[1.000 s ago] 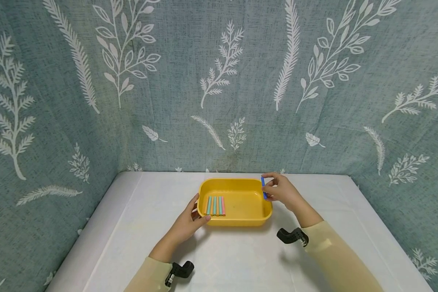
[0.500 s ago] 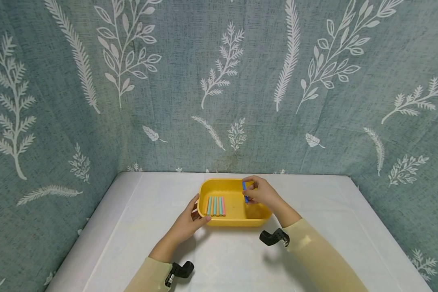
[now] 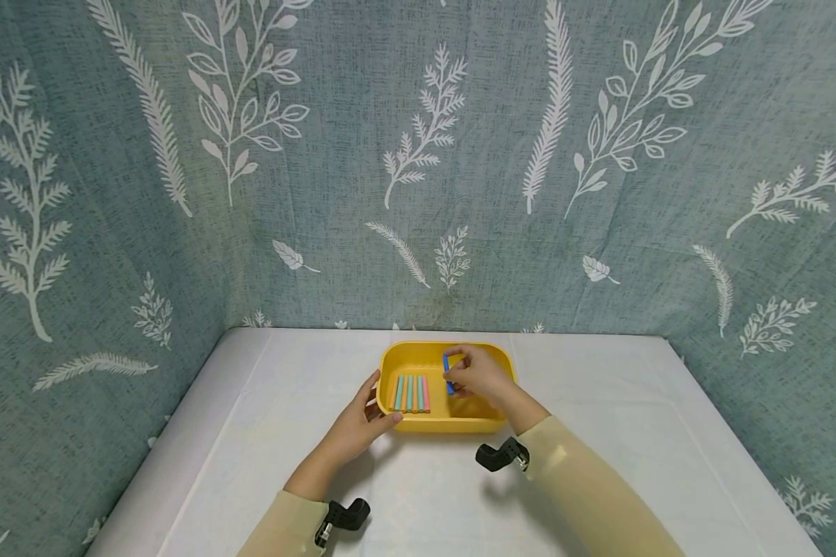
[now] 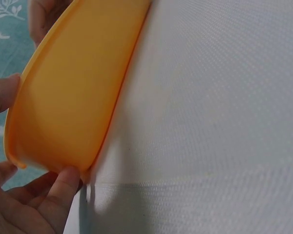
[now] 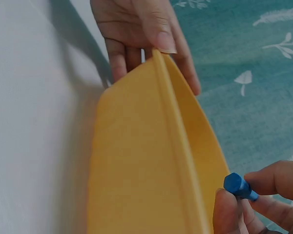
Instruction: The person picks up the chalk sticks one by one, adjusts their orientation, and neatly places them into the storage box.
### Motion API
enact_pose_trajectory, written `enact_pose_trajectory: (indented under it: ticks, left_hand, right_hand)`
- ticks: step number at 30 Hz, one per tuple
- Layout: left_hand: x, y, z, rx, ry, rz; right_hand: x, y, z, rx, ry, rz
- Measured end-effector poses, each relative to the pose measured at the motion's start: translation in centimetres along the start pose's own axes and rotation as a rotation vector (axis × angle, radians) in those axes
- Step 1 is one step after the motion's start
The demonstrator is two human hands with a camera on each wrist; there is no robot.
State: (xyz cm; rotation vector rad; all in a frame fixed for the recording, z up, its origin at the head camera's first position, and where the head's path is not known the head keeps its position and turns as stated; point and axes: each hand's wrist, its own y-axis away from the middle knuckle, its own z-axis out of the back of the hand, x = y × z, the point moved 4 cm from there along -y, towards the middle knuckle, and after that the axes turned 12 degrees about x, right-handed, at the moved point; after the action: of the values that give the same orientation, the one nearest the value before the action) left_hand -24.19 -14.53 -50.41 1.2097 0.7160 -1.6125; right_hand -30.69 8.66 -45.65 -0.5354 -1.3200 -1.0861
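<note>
A yellow plastic tray [image 3: 453, 425] sits on the white-covered table. Along its left end lies a row of several slim pastel sticks [image 3: 409, 393] in green, orange and pink. My left hand [image 3: 355, 429] grips the tray's left end, the thumb over the rim at the near corner and the fingers along the outside. Above the tray's inside, right of the row, my right hand [image 3: 484, 377] pinches a blue stick [image 3: 448, 374] between thumb and fingers. The right wrist view shows the blue stick's six-sided end. The sticks in the tray are hidden in both wrist views.
White cloth [image 3: 418, 495] covers the table around the tray. A blue-green curtain [image 3: 418, 170] with white leaf prints hangs behind and at both sides. Each wrist wears a black camera mount, the right one [image 3: 501, 455] close in front of the tray.
My right hand has moved left with the blue stick, from the tray's right rim to over its middle, closer to the pastel row. The left hand and tray stay put.
</note>
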Motion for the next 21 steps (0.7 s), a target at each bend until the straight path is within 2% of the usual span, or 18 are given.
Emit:
enact_pose_trajectory:
  ticks: [5,17,21]
  left_hand:
    - [0.1,-0.1,-0.1,0.011,0.013,-0.002]
    - [0.1,-0.1,0.0,0.010,0.018,0.002]
    - [0.2,-0.1,0.0,0.013,0.023,-0.002]
  right_hand:
    - [-0.6,-0.8,-0.7,0.011,-0.006,-0.022]
    - [-2.4,-2.7,-1.7,-0.063,0.076,-0.154]
    - [-2.7,-2.9,-2.0,-0.075,0.082,-0.176]
